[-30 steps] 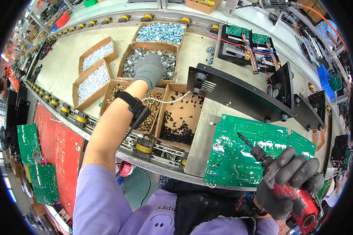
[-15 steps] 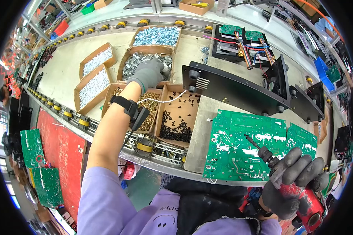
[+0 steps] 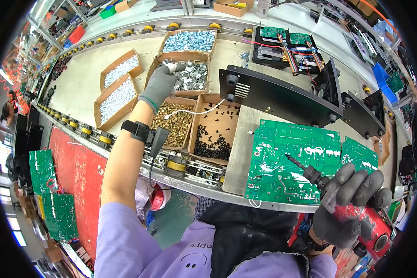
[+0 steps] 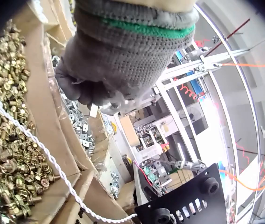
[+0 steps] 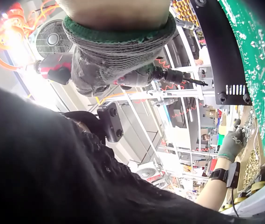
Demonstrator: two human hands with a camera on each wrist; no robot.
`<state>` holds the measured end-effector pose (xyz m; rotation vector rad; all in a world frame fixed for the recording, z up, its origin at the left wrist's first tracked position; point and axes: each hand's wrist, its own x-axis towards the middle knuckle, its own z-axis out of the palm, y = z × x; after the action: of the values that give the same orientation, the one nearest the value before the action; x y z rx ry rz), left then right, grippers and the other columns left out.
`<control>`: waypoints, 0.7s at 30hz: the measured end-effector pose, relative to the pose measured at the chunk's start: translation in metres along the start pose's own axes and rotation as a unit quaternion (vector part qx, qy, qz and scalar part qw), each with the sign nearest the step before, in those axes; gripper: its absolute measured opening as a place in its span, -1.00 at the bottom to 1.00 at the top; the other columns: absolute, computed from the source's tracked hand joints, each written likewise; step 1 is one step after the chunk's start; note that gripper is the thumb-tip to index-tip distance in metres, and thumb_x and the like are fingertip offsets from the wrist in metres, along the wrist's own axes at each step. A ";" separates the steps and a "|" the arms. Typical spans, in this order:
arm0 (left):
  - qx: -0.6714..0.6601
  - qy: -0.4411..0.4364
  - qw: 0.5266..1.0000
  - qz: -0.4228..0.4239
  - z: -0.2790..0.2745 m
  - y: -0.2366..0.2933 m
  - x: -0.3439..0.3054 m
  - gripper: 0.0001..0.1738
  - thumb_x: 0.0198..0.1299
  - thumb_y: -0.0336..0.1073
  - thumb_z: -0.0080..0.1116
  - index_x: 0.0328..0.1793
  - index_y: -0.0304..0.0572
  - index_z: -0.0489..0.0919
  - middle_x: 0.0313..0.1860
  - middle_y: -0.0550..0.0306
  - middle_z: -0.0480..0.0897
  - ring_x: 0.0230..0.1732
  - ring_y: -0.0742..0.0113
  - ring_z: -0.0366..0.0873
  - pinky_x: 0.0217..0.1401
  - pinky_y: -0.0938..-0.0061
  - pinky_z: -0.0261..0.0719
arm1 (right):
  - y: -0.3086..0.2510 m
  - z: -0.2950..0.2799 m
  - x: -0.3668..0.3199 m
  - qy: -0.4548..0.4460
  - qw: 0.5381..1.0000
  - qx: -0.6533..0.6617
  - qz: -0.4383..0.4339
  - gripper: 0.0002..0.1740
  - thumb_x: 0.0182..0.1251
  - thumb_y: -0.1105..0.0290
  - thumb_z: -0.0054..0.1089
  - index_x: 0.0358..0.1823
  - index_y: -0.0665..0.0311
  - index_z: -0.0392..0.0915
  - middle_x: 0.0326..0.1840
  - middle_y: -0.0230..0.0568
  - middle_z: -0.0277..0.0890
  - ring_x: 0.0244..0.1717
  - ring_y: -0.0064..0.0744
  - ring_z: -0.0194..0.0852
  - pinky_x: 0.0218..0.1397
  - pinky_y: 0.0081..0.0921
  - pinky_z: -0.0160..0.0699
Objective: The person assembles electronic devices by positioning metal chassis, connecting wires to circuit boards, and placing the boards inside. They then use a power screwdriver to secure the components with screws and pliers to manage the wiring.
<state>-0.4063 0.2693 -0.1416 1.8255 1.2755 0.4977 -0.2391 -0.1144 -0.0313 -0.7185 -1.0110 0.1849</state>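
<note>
My gloved left hand (image 3: 161,85) is over the left side of a cardboard bin (image 3: 151,69) of small bent metal clips (image 3: 192,76). Its fingers are curled in the left wrist view, and a small shiny metal clip (image 4: 93,111) shows at the fingertips. My gloved right hand (image 3: 352,201) grips a red power screwdriver (image 3: 373,231), its bit pointing up and left above a green circuit board (image 3: 292,162). In the right wrist view, that screwdriver's dark bit (image 5: 195,81) reaches out past the hand.
Nearer bins hold brass-coloured screws (image 3: 173,123) and black screws (image 3: 211,148); blue-silver parts (image 3: 190,41) fill the far one. Two boxes of white pieces (image 3: 118,99) stand left. A black panel (image 3: 278,95) with a white cord (image 3: 194,112) stands behind the circuit board. Rollers line the bench edge.
My left hand has moved left across the clip bin, off its middle and right side, uncovering more clips and brass-coloured screws. My right hand keeps its grip on the screwdriver, shifted slightly right.
</note>
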 end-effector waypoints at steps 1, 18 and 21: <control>-0.037 0.010 0.999 -0.013 -0.001 -0.012 0.006 -0.63 0.30 -0.48 0.06 0.22 -0.22 0.59 -0.41 0.27 0.58 -0.58 0.50 0.47 -0.57 0.56 0.51 | -0.001 0.002 -0.001 0.009 1.000 0.009 0.003 -0.47 0.12 0.26 0.45 0.03 0.12 0.32 -0.23 -0.36 0.14 -0.43 -0.52 0.22 -0.08 -0.46 0.38; -0.203 -0.245 0.945 -0.070 0.094 0.064 -0.145 -0.65 0.26 -0.44 0.05 0.15 -0.32 0.61 -0.19 0.16 0.66 -0.40 0.54 0.57 -0.40 0.66 0.55 | -0.024 -0.008 -0.010 0.001 0.999 -0.022 0.031 -0.42 0.11 0.28 0.49 0.09 -0.05 0.31 -0.24 -0.41 0.15 -0.52 -0.51 0.29 -0.04 -0.26 0.44; -0.023 -0.183 0.983 0.024 0.103 0.056 -0.143 -0.61 0.23 -0.47 0.05 0.19 -0.35 0.59 -0.25 0.17 0.68 -0.43 0.52 0.58 -0.39 0.63 0.55 | -0.028 -0.020 -0.013 -0.041 0.995 0.013 0.093 -0.42 0.09 0.14 0.46 0.04 0.05 0.30 -0.33 -0.41 0.15 -0.34 -0.52 0.16 0.01 -0.41 0.29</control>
<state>-0.3587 0.0912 -0.1359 1.8105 0.9634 0.2007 -0.2350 -0.1506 -0.0297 -0.7867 -1.0167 0.3917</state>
